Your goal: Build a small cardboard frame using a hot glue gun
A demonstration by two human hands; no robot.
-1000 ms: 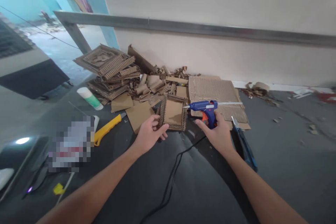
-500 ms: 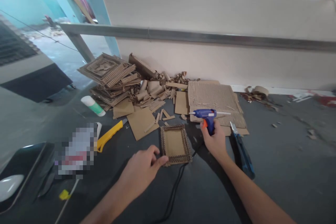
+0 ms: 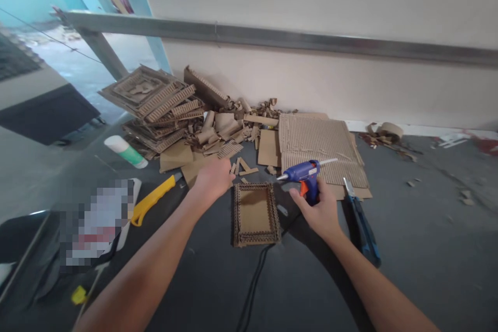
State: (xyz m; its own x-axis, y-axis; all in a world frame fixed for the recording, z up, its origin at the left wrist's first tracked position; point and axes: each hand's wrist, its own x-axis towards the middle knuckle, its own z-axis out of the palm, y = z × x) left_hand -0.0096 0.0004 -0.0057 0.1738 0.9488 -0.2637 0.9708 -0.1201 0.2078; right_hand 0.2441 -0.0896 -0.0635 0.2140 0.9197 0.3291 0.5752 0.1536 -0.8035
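Observation:
My right hand [image 3: 319,212] is wrapped around the handle of a blue hot glue gun [image 3: 301,171] with an orange trigger; its nozzle points left and a glue stick juts from the back. In front of me a small cardboard frame [image 3: 256,238] with layered corrugated edges lies flat on the dark table, touched by neither hand. Beyond its left corner is my left hand [image 3: 213,179], fingers closed and pointing down beside several narrow cardboard strips [image 3: 246,168]. Whatever its fingertips pinch is hidden. A flat square of cardboard [image 3: 190,168] lies partly under that hand.
Stacked cardboard frames [image 3: 155,101] and loose scraps [image 3: 221,129] pile against the wall. A corrugated sheet [image 3: 319,140] lies behind the glue gun. A blue utility knife [image 3: 361,223] rests right, a yellow cutter [image 3: 153,199] and a white-green tube [image 3: 126,151] left. Black cord [image 3: 254,280] runs toward me.
My left hand has left the frame's near left corner and moved forward to the cardboard strips, its fingers now closed. The glue gun's nozzle tilts slightly lower. The view has tipped downward.

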